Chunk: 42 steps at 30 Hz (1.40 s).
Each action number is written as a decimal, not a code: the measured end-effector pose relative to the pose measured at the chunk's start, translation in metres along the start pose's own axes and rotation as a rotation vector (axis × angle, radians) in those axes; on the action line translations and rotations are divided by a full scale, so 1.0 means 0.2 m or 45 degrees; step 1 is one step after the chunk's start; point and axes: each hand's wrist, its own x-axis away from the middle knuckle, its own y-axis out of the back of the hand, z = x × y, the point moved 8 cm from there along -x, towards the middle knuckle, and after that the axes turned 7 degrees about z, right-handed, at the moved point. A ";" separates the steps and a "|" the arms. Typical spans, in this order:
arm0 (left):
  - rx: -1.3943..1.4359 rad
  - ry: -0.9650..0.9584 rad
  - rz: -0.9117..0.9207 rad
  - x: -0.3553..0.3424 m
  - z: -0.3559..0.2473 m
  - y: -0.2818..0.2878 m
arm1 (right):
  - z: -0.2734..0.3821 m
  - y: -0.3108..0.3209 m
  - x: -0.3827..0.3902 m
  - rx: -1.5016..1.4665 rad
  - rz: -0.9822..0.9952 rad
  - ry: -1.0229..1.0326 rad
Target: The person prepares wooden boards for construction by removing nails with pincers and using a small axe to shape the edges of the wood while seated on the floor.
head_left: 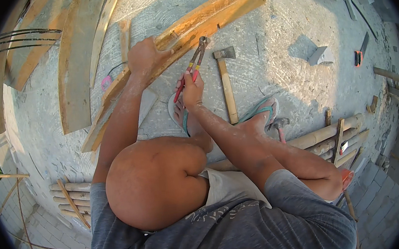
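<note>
One wide, rough grey concrete floor (252, 79) spreads before you, with weathered brown wooden boards (75, 83) lying on its far left. The long orange-brown wooden plank (242, 12) crosses in front of you, its long axis slanting from near left, beneath your left forearm, to far right, where its end catches the light. Your left hand (144, 58) is nearer its middle: the fingers curl over the far edge and the thumb lies along the top, pointing right, pinching the wood; the fingertips are hidden. Just right of your feet lies a hatchet with a pale wooden handle (227, 86), its dark steel head at the far end. Your right hand (193, 91) has its fingers wrapped around both red handles of the steel pincers (199, 62), nearer to you than the plank; the tool points far and slightly right, steeply across the plank's slant, its head against or just beside the near face. You cannot tell whether its jaws grip anything. Well to the right sits a saw with an orange-and-black handle (359, 58). Smallest, a dark nail-like stub (218, 26) stands on the plank, just right of the pincers' head and farther off.
</note>
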 end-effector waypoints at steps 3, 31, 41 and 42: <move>-0.009 0.030 0.026 -0.05 -0.06 0.02 | -0.06 0.05 0.03 0.378 0.106 0.086; 0.399 -0.333 -0.071 0.27 -0.58 -0.15 | 0.87 1.23 0.69 1.524 -0.742 0.147; 0.252 -0.243 -0.027 0.26 -0.28 -0.30 | 1.86 0.74 1.85 1.618 -0.205 0.825; 0.246 -0.235 -0.027 0.26 -0.27 -0.31 | 1.95 0.79 2.02 1.569 -0.316 0.908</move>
